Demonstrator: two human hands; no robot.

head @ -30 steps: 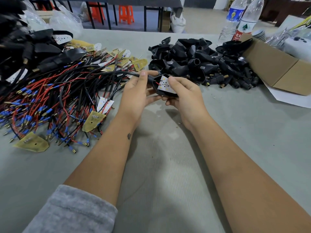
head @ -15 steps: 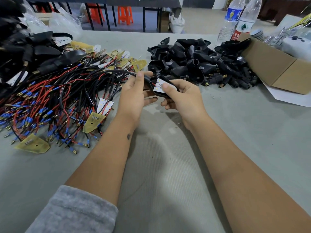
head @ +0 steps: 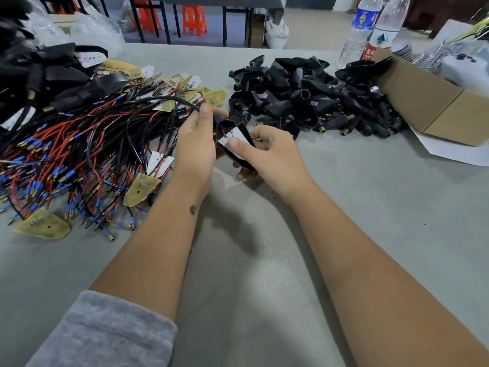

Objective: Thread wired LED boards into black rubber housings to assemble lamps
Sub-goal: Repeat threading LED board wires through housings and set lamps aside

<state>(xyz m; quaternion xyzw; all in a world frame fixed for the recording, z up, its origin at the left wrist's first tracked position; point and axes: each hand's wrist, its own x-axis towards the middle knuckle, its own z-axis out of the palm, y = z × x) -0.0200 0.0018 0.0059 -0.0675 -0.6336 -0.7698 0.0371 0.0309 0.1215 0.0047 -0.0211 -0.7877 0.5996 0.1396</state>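
— Where is the piece being worked on?
— Just above the middle of the frame, lifted off the grey tabletop [head: 370, 207]. It is a black rubber housing [head: 239, 154] with a white LED board [head: 232, 139] sitting in its open face.

— What is the right hand doing?
— The right hand [head: 272, 157] grasps the housing, fingers curled beneath it and the thumb pressed on the board.

— And the left hand?
— The left hand [head: 197, 147] pinches the narrow neck of the housing, where a black cable [head: 169, 99] leaves and arcs toward the upper left.

— What lies around them?
— At the left of the frame, a tangled heap of wired boards [head: 79, 154]: red and black leads with blue sleeves and brass tips, yellowish and white boards among them. At the upper centre, a pile of empty black housings [head: 304, 94]. At the far upper left, a stack of black parts with cables; whether these are finished lamps I cannot tell. At the right, a brown cardboard box [head: 436, 107], with two plastic water bottles [head: 370, 30] behind it.

— Anything else of the person?
— A grey sleeve [head: 100, 332] at the lower left.
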